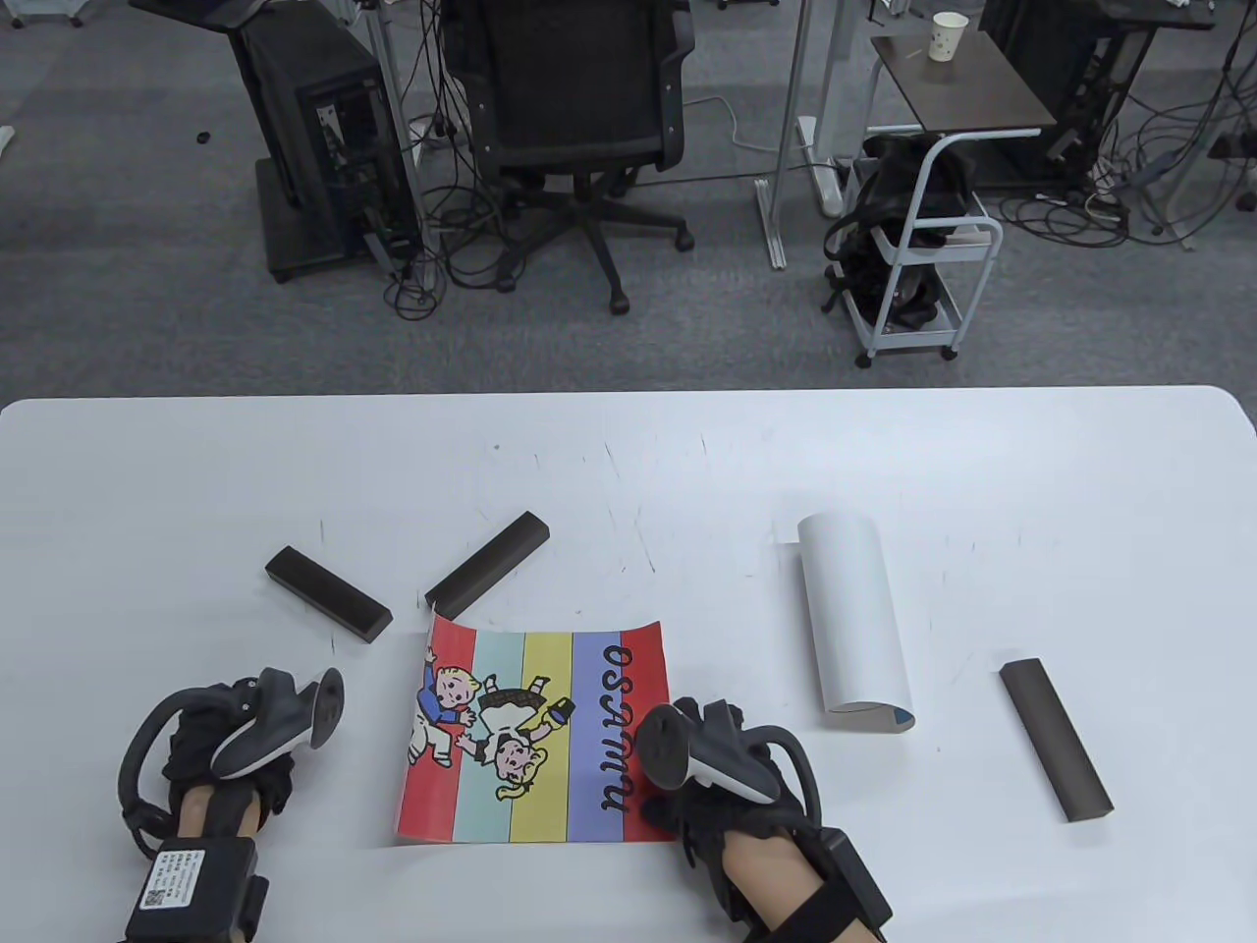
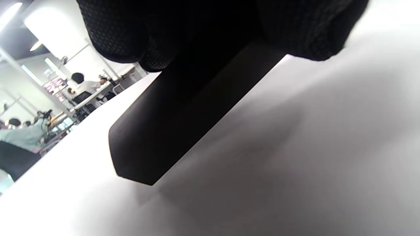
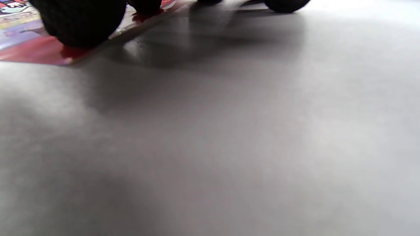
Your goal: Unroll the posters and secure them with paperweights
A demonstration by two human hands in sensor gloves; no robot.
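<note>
White tabletop [image 1: 628, 462] fills the lower half of the table view, and on it the striped poster [image 1: 535, 732] lies unrolled near the front edge, its far edge curling up a little. To its right sits the second poster [image 1: 852, 624], a rolled white tube, well apart from the first. Right hand [image 1: 722, 786] presses down on the striped poster's right red border, fingers [image 3: 80, 23] flat on the paper in the right wrist view. Left hand [image 1: 241, 737] is left of the poster, and the left wrist view shows its fingers [image 2: 131, 32] gripping a dark paperweight [image 2: 170, 127] just above the table. Three more dark bars lie loose: one [image 1: 329, 592] and another [image 1: 488, 571] beyond the poster's far left corner, the third [image 1: 1056, 739] far right.
</note>
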